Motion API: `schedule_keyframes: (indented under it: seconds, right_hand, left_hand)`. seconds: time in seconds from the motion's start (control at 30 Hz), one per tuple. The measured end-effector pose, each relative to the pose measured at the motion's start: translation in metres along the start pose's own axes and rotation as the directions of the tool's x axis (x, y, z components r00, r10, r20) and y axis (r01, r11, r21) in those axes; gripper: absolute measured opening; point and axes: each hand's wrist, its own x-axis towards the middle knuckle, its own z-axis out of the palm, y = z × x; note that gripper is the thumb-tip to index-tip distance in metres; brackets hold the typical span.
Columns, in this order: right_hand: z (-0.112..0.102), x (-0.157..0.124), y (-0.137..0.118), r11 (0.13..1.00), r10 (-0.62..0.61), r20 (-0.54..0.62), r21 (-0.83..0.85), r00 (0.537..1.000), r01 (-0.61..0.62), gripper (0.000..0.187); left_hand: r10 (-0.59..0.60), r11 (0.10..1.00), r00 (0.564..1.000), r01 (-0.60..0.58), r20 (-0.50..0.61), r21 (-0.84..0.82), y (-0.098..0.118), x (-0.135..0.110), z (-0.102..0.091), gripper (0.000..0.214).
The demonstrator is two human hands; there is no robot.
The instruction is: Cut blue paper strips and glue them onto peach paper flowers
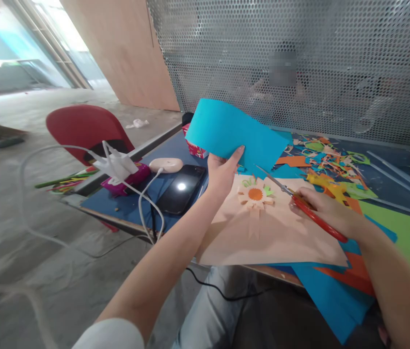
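My left hand (222, 170) grips the lower edge of a bright blue paper sheet (230, 130), held up and tilted above the table. My right hand (326, 209) holds red-handled scissors (299, 202); their blades point left toward the blue sheet's bottom edge. Beneath both hands lies a peach paper sheet (263, 237) with a paper flower (255, 194) on it, peach petals around an orange centre.
Coloured paper scraps (330, 162) litter the blue table at the right, with green (408, 237), orange and blue sheets near its front edge. A black phone (181, 190), white charger and cables (118, 165) lie at left. A red chair (85, 128) stands beyond. A perforated metal screen (299, 63) backs the table.
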Motion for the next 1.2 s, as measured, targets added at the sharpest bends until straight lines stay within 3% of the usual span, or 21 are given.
schedule_keyframes:
  seconds: [0.13,1.2]
  right_hand:
    - [-0.0010,-0.0010,-0.0011,0.998,0.043,0.082,0.032,0.996,-0.046,0.035]
    - [-0.0039,-0.0013,-0.0026,0.999,0.049,0.094,-0.004,0.994,-0.049,0.027]
  left_hand:
    - [0.015,1.000,1.000,-0.015,0.005,0.012,0.0003,-0.0001,-0.0001,0.065]
    - [0.047,0.996,0.999,-0.048,0.023,0.069,-0.0009,0.0002,-0.0021,0.065]
